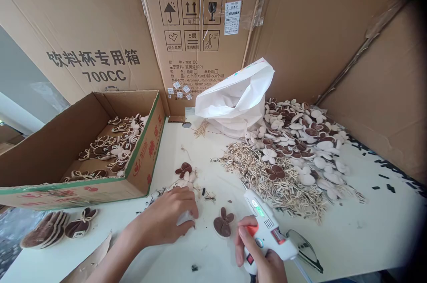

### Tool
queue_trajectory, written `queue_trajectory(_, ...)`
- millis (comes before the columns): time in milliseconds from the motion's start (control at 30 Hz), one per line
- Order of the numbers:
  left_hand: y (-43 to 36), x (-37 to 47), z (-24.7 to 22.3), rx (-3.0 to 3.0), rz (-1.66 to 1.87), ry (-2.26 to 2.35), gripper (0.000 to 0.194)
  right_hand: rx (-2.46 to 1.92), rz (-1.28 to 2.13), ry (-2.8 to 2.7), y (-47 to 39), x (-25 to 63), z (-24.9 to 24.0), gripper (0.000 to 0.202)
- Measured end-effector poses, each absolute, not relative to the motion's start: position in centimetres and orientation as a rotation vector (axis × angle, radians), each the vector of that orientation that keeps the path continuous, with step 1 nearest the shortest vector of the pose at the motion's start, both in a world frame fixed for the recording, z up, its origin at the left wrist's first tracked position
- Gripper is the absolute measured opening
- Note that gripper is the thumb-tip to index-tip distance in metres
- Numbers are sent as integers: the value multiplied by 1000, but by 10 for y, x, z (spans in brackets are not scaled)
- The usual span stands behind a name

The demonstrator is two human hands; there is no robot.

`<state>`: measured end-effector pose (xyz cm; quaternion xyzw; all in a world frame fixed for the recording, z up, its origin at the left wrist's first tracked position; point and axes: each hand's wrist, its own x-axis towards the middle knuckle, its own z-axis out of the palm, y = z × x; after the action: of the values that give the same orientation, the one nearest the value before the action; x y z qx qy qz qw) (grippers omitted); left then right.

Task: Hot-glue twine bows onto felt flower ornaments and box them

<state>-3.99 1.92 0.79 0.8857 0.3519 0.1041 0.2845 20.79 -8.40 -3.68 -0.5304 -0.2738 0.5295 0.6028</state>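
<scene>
My right hand (258, 247) is wrapped round a white hot glue gun (271, 225) with an orange trigger, its nozzle pointing up toward the pile. My left hand (171, 216) is low over the table, fingers curled toward the thumb around a pale patch I cannot make out. A brown rabbit-head felt piece (223, 223) lies between my hands. Just beyond my left fingers are a cream piece (188, 177) and another brown felt piece (183, 169). A heap of short cream cord bits (267, 180) is beyond the glue gun.
A large pile of brown and cream felt pieces (300, 136) stands back right, beside a white bag (233, 114). Left is an open carton (147, 149) holding corded pieces. Stacked brown pieces (46, 229) sit front left. Glasses (308, 252) lie right of the glue gun. Cardboard walls (207, 20) enclose the back.
</scene>
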Motion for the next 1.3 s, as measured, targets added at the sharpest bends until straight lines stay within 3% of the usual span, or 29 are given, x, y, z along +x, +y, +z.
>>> queue_trajectory(1133,8,-8,-12,2578,459,886,6,-1211,1244,-662,-84,209,-39,42)
queue_trajectory(1300,10,-10,-11,2582,444,887,21,-1250,1221,-640,-85,209,-38,42)
